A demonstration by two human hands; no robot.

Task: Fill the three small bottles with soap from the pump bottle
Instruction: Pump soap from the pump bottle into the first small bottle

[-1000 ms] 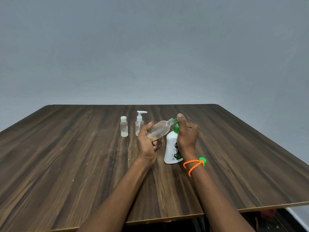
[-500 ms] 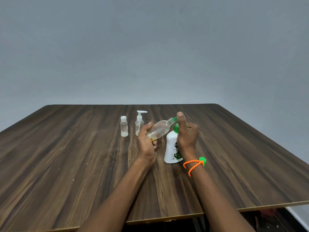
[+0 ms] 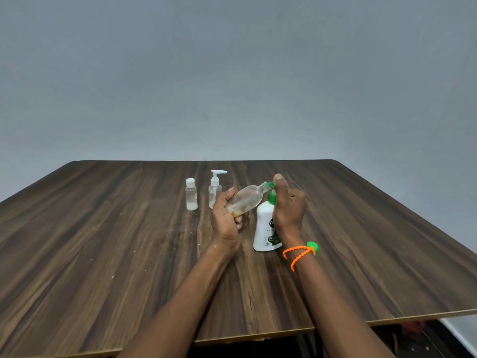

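Note:
A white soap pump bottle (image 3: 264,229) with a green pump head stands on the wooden table (image 3: 129,254). My right hand (image 3: 287,206) is wrapped around its top, thumb pressing on the pump. My left hand (image 3: 227,220) grips a clear small bottle (image 3: 246,198), tilted with its open neck against the green spout; a little yellowish soap lies at its bottom. Two other small bottles stand upright behind to the left: a capped clear one (image 3: 191,194) with some pale liquid, and a clear one with a white pump top (image 3: 215,188).
The table's front edge (image 3: 258,334) runs close below my forearms, with a dark gap under it. An orange beaded band with a green tag (image 3: 300,251) circles my right wrist. A plain grey wall stands behind the table.

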